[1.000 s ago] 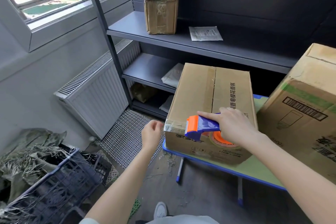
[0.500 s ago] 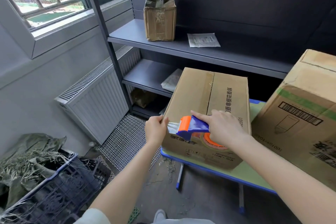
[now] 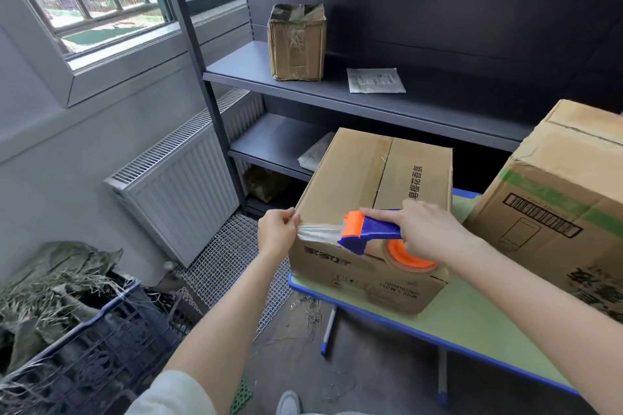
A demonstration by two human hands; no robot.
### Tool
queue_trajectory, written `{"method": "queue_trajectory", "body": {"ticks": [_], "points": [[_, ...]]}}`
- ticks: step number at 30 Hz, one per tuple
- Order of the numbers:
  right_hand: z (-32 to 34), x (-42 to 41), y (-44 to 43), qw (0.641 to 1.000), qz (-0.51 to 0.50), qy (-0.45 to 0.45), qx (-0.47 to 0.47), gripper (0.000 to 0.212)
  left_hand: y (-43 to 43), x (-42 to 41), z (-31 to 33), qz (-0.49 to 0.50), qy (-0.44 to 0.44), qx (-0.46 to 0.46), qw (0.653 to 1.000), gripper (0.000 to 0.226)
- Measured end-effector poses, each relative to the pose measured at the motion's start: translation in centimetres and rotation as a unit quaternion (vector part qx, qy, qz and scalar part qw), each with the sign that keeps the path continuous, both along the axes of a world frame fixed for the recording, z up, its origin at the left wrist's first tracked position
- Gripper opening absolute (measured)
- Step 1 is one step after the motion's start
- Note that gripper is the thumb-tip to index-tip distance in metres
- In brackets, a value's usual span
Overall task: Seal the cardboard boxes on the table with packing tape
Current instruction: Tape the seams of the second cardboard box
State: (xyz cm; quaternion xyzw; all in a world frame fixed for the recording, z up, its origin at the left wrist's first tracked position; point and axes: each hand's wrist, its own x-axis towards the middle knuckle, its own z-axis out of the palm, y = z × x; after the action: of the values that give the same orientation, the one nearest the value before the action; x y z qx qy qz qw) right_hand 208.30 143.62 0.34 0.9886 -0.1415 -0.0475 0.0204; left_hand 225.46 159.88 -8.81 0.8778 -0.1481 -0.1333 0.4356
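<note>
A brown cardboard box (image 3: 357,185) with closed flaps stands on the left end of a small green table (image 3: 472,323) with a blue edge. My right hand (image 3: 424,232) grips a blue and orange tape dispenser (image 3: 367,232) at the box's near top edge. A strip of clear tape (image 3: 318,232) stretches left from the dispenser to the box's near left corner. There my left hand (image 3: 278,234) pinches the tape's free end. A second, larger cardboard box (image 3: 556,205) with a barcode stands on the table to the right.
A dark metal shelf unit (image 3: 371,91) stands behind the table, holding a small taped box (image 3: 297,42) and a paper sheet (image 3: 376,80). A white radiator (image 3: 182,189) is on the left wall. A dark crate (image 3: 77,350) with dry plant stuff sits at lower left.
My left hand rose to the box's near left corner and took hold of the tape end. The tape now stretches between it and the dispenser.
</note>
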Motion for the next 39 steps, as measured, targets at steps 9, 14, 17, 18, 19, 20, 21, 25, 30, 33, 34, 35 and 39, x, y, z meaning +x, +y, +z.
{"method": "queue_trajectory", "body": {"ticks": [9, 14, 17, 18, 19, 20, 21, 25, 30, 33, 34, 35, 39], "points": [[0.0, -4.6, -2.9, 0.999, -0.008, 0.018, 0.032, 0.071, -0.5, -0.8, -0.3, 0.040, -0.001, -0.018, 0.999, 0.031], [-0.2, -4.7, -3.8, 0.999, 0.007, 0.008, 0.034, 0.071, -0.7, -1.2, -0.1, 0.044, -0.002, -0.023, 0.999, 0.030], [-0.1, -4.8, -4.2, 0.999, 0.019, 0.007, 0.031, 0.071, -0.7, -1.2, 0.0, 0.046, 0.001, -0.023, 0.999, 0.030], [-0.2, -4.9, -4.2, 0.999, 0.023, 0.007, 0.032, 0.072, -0.7, -1.1, 0.1, 0.045, 0.002, -0.022, 0.999, 0.030], [-0.2, -5.0, -4.2, 0.999, 0.026, 0.009, 0.032, 0.072, -0.7, -1.1, 0.2, 0.046, 0.002, -0.021, 0.999, 0.030], [-0.1, -5.1, -4.3, 0.999, 0.028, 0.014, 0.035, 0.073, -0.8, -1.1, 0.2, 0.048, 0.004, -0.020, 0.999, 0.029], [-0.1, -5.2, -4.5, 0.999, 0.029, 0.017, 0.037, 0.074, -0.8, -1.1, 0.3, 0.052, 0.006, -0.020, 0.998, 0.029], [-0.1, -5.2, -5.1, 0.998, 0.039, 0.027, 0.048, 0.078, -0.9, -1.2, 0.4, 0.054, 0.005, -0.017, 0.998, 0.029], [0.3, -6.5, -6.8, 0.996, 0.030, 0.052, 0.068, 0.081, -0.8, -1.3, 0.4, 0.054, -0.012, -0.007, 0.998, 0.029], [0.3, -7.2, -7.4, 0.996, 0.016, 0.053, 0.067, 0.083, -0.9, -1.5, 0.5, 0.046, -0.023, -0.003, 0.999, 0.031], [0.0, -7.3, -7.3, 0.997, 0.016, 0.049, 0.062, 0.083, -1.0, -1.7, 0.5, 0.047, -0.030, -0.003, 0.998, 0.032], [-0.4, -7.2, -7.2, 0.997, 0.019, 0.045, 0.062, 0.082, -0.9, -2.1, 0.6, 0.054, -0.044, 0.001, 0.998, 0.033], [-1.3, -7.5, -7.8, 0.996, 0.014, 0.026, 0.086, 0.082, -1.1, -3.6, 0.5, 0.004, -0.176, 0.130, 0.976, 0.025]]}}
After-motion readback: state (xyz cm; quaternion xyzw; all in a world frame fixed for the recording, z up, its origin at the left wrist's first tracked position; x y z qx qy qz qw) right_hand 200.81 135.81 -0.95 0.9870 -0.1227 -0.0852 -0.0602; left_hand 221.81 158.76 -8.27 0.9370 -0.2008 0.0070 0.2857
